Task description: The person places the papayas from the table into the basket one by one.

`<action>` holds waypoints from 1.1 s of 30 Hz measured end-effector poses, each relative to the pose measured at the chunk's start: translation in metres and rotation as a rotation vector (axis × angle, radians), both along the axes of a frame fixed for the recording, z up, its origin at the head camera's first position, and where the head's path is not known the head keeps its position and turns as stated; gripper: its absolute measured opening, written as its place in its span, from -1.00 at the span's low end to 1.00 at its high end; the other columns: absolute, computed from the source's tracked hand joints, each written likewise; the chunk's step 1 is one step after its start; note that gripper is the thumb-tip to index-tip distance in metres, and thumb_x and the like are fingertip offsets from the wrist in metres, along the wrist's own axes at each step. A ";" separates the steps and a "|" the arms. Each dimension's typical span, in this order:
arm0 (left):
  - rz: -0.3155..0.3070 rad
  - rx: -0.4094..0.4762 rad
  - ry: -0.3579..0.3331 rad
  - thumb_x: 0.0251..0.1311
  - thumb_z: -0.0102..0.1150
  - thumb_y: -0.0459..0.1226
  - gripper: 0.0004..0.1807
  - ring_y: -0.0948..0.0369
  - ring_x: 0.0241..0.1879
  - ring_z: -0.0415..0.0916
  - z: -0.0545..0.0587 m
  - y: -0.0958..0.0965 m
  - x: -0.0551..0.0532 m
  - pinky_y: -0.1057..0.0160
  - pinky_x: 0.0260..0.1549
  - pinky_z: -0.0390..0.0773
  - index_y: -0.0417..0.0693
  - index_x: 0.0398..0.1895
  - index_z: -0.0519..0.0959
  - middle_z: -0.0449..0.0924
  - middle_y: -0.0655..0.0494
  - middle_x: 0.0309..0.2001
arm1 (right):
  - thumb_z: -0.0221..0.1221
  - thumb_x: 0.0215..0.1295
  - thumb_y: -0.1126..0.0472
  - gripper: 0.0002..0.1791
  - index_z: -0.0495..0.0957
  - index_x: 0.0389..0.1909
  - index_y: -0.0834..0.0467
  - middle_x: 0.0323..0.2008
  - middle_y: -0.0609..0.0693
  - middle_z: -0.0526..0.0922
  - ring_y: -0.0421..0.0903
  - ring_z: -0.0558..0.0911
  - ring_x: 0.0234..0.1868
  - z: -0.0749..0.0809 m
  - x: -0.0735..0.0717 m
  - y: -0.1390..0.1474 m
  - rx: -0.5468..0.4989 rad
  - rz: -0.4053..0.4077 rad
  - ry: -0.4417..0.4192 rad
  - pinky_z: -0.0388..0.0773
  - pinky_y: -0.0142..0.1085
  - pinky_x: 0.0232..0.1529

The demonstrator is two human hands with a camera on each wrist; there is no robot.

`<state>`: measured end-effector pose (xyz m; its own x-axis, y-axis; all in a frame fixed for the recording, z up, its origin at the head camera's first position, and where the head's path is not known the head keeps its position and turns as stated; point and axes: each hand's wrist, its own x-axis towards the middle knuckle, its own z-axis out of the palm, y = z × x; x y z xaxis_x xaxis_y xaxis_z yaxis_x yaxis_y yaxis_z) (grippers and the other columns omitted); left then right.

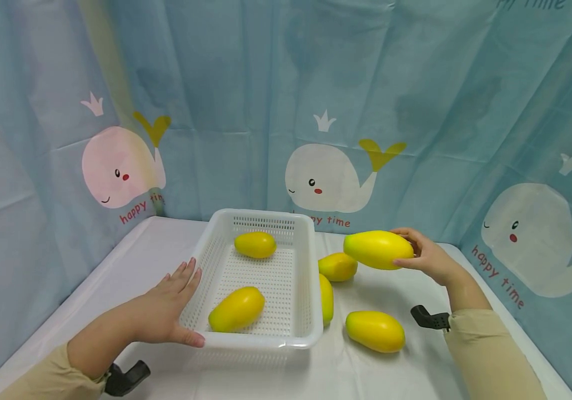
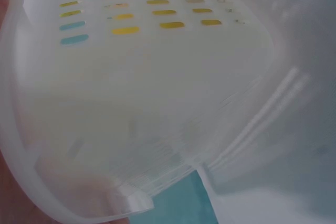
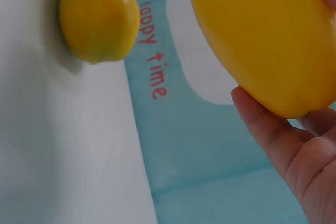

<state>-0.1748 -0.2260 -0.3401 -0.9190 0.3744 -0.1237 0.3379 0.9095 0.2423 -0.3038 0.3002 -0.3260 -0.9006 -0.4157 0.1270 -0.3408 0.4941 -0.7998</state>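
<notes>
My right hand (image 1: 423, 253) grips a yellow papaya (image 1: 377, 250) by its right end, with the greenish tip pointing left, raised over the table right of a white plastic basket (image 1: 317, 278). In the right wrist view, fingers and thumb hold the same papaya (image 3: 268, 40) from both sides. My left hand (image 1: 166, 311) rests on the basket's left rim with straight, spread fingers, its thumb by the near corner. Inside the basket lie two papayas, one at the back (image 1: 255, 245) and one in front (image 1: 237, 309). The left wrist view shows the basket's slotted wall (image 2: 131, 72) up close.
Beside the basket's right wall lie two more papayas, one further back (image 1: 338, 267) and one partly hidden by the wall (image 1: 326, 300). Another papaya (image 1: 376, 331) lies nearer, on the white table (image 1: 356, 372). A blue whale-print curtain (image 1: 226, 111) surrounds the table's back and sides.
</notes>
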 end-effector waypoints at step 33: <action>-0.002 0.006 -0.007 -0.46 0.14 0.46 0.44 -0.17 0.38 -0.36 0.000 0.000 0.000 -0.24 0.23 -0.19 -0.30 0.40 -0.13 -0.37 -0.24 0.42 | 0.37 -0.02 0.12 -0.28 0.27 0.19 -0.04 0.04 0.04 0.40 0.04 0.51 -0.13 0.048 -0.019 -0.138 0.016 0.279 0.044 0.54 -0.18 -0.11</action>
<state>-0.1748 -0.2258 -0.3397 -0.9174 0.3768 -0.1280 0.3377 0.9073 0.2505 -0.3229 0.1621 -0.2775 -0.7446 -0.6493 0.1549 -0.4998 0.3884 -0.7742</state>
